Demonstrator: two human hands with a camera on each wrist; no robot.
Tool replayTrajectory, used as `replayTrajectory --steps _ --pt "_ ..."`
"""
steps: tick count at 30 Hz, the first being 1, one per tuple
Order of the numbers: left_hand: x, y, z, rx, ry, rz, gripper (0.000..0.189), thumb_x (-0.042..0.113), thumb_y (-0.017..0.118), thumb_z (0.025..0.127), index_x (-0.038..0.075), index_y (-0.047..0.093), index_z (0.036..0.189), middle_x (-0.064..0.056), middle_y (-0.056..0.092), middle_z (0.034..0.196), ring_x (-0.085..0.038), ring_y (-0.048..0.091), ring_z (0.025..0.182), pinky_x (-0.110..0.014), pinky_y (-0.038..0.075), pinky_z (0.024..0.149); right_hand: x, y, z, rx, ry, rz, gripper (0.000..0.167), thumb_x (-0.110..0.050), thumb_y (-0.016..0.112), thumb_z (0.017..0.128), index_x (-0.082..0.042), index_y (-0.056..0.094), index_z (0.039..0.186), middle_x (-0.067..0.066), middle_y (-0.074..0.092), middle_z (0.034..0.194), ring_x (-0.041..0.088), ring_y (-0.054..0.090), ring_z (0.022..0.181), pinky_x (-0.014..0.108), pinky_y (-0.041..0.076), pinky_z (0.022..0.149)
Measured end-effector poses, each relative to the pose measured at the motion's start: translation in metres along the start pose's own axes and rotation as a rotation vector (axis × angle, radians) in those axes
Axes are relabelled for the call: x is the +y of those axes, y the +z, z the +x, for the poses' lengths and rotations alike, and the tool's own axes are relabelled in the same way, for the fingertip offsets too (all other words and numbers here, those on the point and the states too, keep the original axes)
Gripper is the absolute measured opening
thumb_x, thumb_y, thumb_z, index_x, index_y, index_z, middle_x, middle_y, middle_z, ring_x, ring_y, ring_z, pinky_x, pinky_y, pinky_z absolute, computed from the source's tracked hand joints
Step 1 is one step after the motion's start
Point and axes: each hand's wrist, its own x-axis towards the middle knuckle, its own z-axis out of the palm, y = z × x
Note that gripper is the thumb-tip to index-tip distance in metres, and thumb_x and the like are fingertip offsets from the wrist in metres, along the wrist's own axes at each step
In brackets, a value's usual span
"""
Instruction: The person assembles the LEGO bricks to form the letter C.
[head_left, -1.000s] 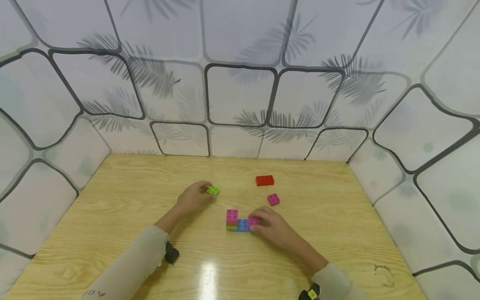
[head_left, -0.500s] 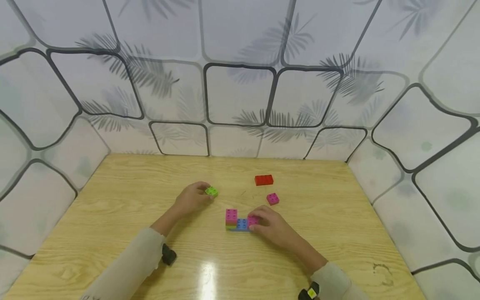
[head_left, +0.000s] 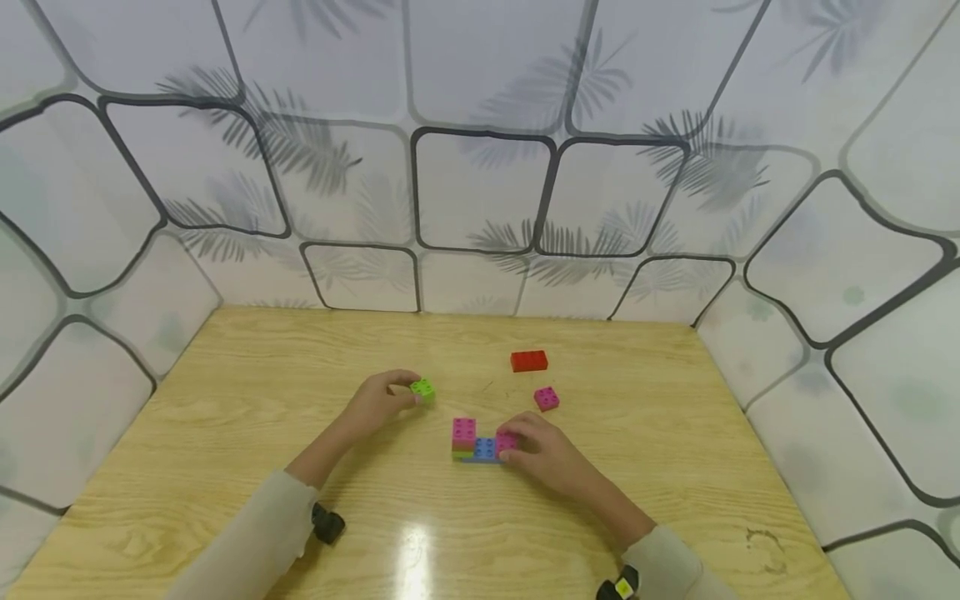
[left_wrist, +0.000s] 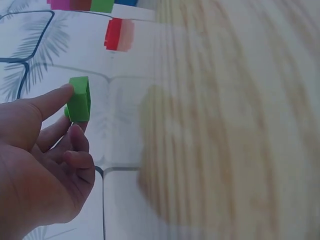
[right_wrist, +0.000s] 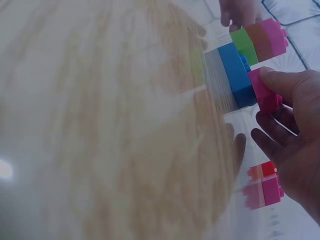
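Observation:
My left hand point(head_left: 375, 406) pinches a small lime-green building brick point(left_wrist: 79, 100) between thumb and fingers. The other fingers curl loosely below it in the left wrist view. Near the middle of the table lies a blue brick point(right_wrist: 235, 72). On its left end rises a stack: a green brick point(right_wrist: 244, 46), a brownish-red one point(right_wrist: 261, 41) and a pink brick point(head_left: 464, 428) on top. At the blue brick's right end my right hand point(head_left: 551, 454) grips another pink brick point(right_wrist: 264, 90) by its sides. Blue studs show between the stack and that brick.
A long red brick point(head_left: 529, 361) lies farther back on the wooden table point(head_left: 247, 358). Between it and my right hand sits a small loose pink brick point(head_left: 547, 398). A patterned white wall point(head_left: 480, 192) bounds the table at the back and sides.
My left hand has drawn slightly back toward me and to the left, with the lime-green brick in its fingers. The right hand stays on its pink brick.

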Motion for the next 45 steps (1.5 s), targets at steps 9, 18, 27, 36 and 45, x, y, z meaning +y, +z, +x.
replayTrajectory --steps 9,18,27,36,45 --pt "0.010 0.001 -0.011 -0.011 0.023 -0.036 0.044 0.029 0.071 0.095 0.014 0.062 0.135 -0.014 0.059 0.136 -0.021 0.055 0.087 -0.035 0.051 0.068 0.001 0.002 -0.001 0.004 0.000 0.000 0.032 -0.037 0.068 0.097 -0.020 0.067 0.124 -0.013 0.060 0.121 0.012 0.057 0.119 0.045 0.046 0.106" --pt "0.020 0.008 -0.019 -0.045 0.084 -0.041 0.044 0.032 0.072 0.094 0.016 0.062 0.134 -0.012 0.061 0.133 -0.021 0.053 0.086 -0.032 0.046 0.062 -0.001 0.002 -0.001 0.006 0.003 0.014 0.034 -0.037 0.068 0.096 -0.019 0.067 0.125 -0.012 0.060 0.121 0.014 0.057 0.120 0.046 0.046 0.107" --pt "0.034 0.016 -0.025 -0.094 0.135 -0.037 0.041 0.031 0.071 0.095 0.021 0.063 0.134 -0.005 0.062 0.125 -0.020 0.053 0.086 -0.028 0.046 0.060 0.000 0.001 -0.001 0.004 -0.004 0.011 0.033 -0.036 0.068 0.096 -0.019 0.067 0.125 -0.012 0.060 0.122 0.014 0.057 0.121 0.045 0.046 0.106" --pt "0.046 0.028 -0.036 -0.160 0.173 -0.033 0.040 0.031 0.070 0.096 0.018 0.063 0.134 -0.006 0.062 0.122 -0.020 0.051 0.086 -0.029 0.046 0.060 0.002 0.002 -0.002 0.011 0.001 -0.004 0.034 -0.038 0.066 0.098 -0.020 0.066 0.126 -0.013 0.060 0.122 0.015 0.057 0.121 0.048 0.046 0.106" --pt "0.051 0.030 -0.040 -0.160 0.186 0.023 0.038 0.032 0.070 0.096 0.022 0.063 0.133 -0.001 0.061 0.130 -0.019 0.052 0.088 -0.027 0.046 0.060 0.000 0.001 -0.002 0.008 -0.006 0.003 0.034 -0.036 0.067 0.098 -0.018 0.067 0.126 -0.013 0.060 0.121 0.013 0.058 0.118 0.045 0.047 0.105"
